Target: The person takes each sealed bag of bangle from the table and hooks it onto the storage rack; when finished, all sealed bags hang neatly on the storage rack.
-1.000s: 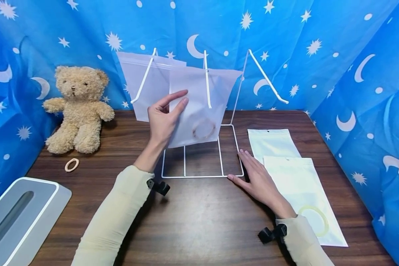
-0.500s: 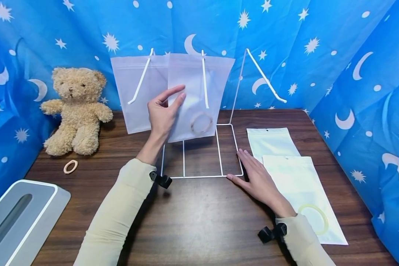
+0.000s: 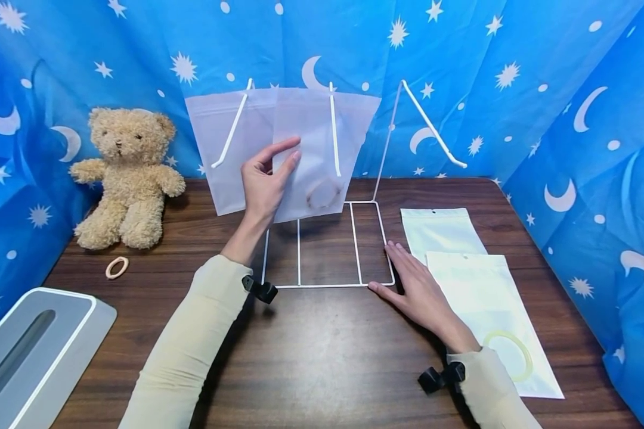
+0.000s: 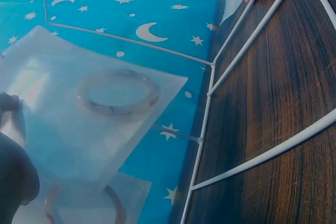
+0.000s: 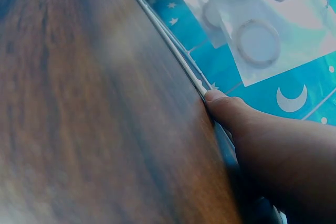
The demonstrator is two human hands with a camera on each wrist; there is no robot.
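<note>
My left hand (image 3: pixel 263 185) pinches the left edge of a translucent white zip bag (image 3: pixel 313 161), which hangs from the middle hook of a white wire display rack (image 3: pixel 327 286). Low inside this bag a bangle (image 4: pixel 115 109) shows through. Behind the hand, a similar bag (image 3: pixel 220 190) hangs on the left hook, partly overlapped; the left wrist view shows a ring in it too. My right hand (image 3: pixel 418 292) rests at the front right corner of the rack base. Its thumb (image 5: pixel 226 106) touches the front wire, with the fingers along the right side.
Two pale zip bags (image 3: pixel 440 229) overlap on the table at right, the nearer holding a yellow-green bangle (image 3: pixel 526 357). A teddy bear (image 3: pixel 131 179), a small wooden ring (image 3: pixel 109 269) and a grey-white tissue box (image 3: pixel 77 351) are at left. A blue curtain (image 3: pixel 354 36) surrounds the table.
The bag in my left hand has swung upright and its lower edge has risen slightly. The bag on the left hook has settled lower. My right hand stays put.
</note>
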